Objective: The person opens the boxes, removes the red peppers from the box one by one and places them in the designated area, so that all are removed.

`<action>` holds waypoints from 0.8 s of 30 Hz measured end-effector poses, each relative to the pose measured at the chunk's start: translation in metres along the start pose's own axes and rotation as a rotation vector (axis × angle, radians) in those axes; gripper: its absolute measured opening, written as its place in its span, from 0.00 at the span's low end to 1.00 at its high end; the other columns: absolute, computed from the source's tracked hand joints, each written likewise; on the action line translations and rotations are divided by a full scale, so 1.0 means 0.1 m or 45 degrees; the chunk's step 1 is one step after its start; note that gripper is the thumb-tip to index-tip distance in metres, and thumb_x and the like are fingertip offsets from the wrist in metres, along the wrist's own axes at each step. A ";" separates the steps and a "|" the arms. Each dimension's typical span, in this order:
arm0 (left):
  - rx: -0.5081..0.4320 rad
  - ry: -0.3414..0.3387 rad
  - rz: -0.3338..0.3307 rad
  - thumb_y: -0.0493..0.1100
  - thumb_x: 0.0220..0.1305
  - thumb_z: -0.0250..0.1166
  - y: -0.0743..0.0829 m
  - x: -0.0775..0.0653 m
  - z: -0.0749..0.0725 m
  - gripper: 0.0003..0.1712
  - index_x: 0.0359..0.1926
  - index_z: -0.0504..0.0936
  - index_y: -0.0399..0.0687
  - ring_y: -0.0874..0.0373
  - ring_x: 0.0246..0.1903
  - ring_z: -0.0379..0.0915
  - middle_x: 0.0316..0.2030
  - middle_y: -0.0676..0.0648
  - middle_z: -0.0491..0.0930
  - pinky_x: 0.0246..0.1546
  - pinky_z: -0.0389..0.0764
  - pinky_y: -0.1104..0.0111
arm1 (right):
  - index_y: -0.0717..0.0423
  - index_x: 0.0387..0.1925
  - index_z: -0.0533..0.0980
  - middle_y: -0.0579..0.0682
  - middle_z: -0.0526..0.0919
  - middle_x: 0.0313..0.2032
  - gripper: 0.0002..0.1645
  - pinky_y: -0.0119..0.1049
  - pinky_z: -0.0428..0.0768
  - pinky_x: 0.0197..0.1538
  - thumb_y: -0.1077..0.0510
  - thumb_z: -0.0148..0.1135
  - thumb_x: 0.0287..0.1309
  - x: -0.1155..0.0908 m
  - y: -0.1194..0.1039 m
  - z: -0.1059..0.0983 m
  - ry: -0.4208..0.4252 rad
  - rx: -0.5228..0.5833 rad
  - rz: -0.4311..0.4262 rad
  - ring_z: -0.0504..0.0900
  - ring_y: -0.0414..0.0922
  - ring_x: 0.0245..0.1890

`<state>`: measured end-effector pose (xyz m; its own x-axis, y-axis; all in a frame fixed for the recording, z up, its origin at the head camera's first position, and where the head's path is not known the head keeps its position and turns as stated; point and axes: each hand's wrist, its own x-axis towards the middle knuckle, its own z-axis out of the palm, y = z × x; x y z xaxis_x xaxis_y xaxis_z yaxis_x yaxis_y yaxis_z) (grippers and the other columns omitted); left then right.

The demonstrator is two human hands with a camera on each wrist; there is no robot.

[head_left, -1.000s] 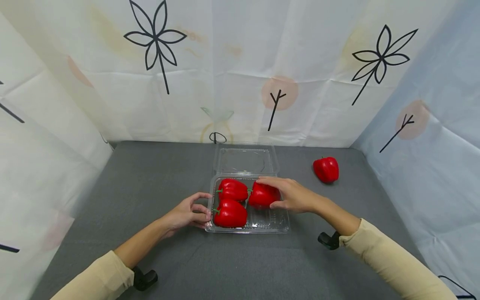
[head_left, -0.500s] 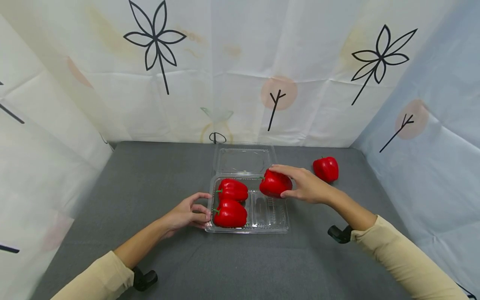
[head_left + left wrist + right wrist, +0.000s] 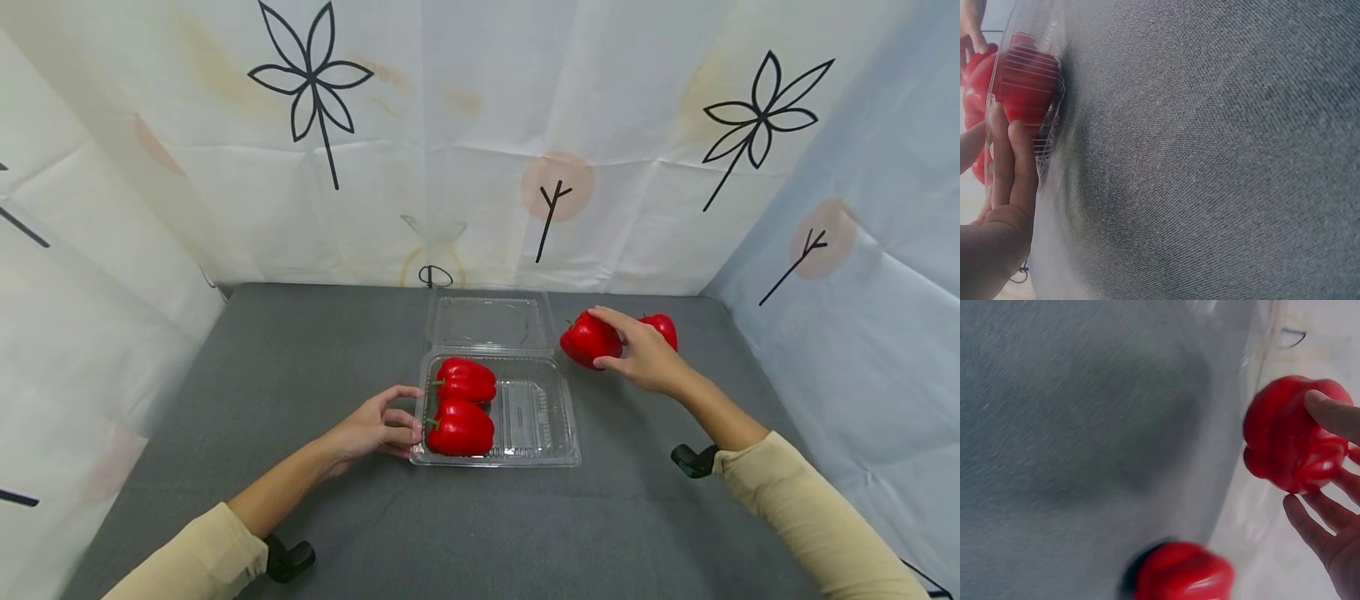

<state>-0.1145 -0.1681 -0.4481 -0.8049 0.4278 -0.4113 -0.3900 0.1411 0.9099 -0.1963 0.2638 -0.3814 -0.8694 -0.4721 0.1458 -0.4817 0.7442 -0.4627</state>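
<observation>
My right hand (image 3: 648, 354) holds a red bell pepper (image 3: 588, 340) by its right end, above the table just right of the clear plastic container (image 3: 536, 458). In the right wrist view, the thumb and fingers wrap round the lifted pepper (image 3: 1291, 437). Inside the container's left half lie two more red bell peppers, the rear pepper (image 3: 467, 379) and the front pepper (image 3: 461, 427), stems facing left. My left hand (image 3: 375, 427) grips the container's left edge. Its fingers (image 3: 1022, 169) lie along the outer wall in the left wrist view.
Another red bell pepper (image 3: 662, 327) sits at the table's back right, partly behind my right hand. The container's hinged lid (image 3: 491, 321) lies open toward the back. Patterned white cloth (image 3: 480, 167) hangs behind the grey table (image 3: 315, 350) and along both sides.
My right hand has lifted one bell pepper out of the container's right half and carried it right and back, past the container's edge. The left hand has stayed in place.
</observation>
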 end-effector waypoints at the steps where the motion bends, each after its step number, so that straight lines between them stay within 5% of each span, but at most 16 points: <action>1: 0.000 0.000 -0.001 0.37 0.63 0.69 0.00 0.00 0.00 0.38 0.69 0.59 0.42 0.49 0.37 0.82 0.39 0.41 0.83 0.45 0.84 0.58 | 0.62 0.71 0.62 0.65 0.70 0.65 0.49 0.59 0.81 0.50 0.63 0.76 0.51 -0.01 0.05 0.01 0.017 -0.003 0.028 0.76 0.62 0.54; 7: 0.001 0.002 0.002 0.37 0.63 0.69 -0.01 0.01 0.00 0.38 0.69 0.59 0.43 0.49 0.37 0.82 0.40 0.41 0.83 0.45 0.85 0.58 | 0.62 0.73 0.58 0.67 0.68 0.65 0.49 0.65 0.77 0.52 0.63 0.74 0.54 -0.04 0.29 0.11 0.094 0.035 0.162 0.70 0.64 0.60; 24: -0.014 0.002 -0.003 0.37 0.63 0.69 -0.02 0.02 0.00 0.38 0.69 0.59 0.43 0.49 0.36 0.82 0.39 0.41 0.82 0.45 0.85 0.58 | 0.70 0.68 0.62 0.69 0.68 0.65 0.43 0.68 0.68 0.61 0.61 0.72 0.55 -0.05 0.52 0.48 0.289 0.003 0.307 0.68 0.66 0.63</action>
<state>-0.1154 -0.1676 -0.4507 -0.8045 0.4261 -0.4137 -0.3969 0.1326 0.9083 -0.2119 0.2818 -0.4483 -0.9607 -0.1649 0.2232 -0.2592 0.8204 -0.5096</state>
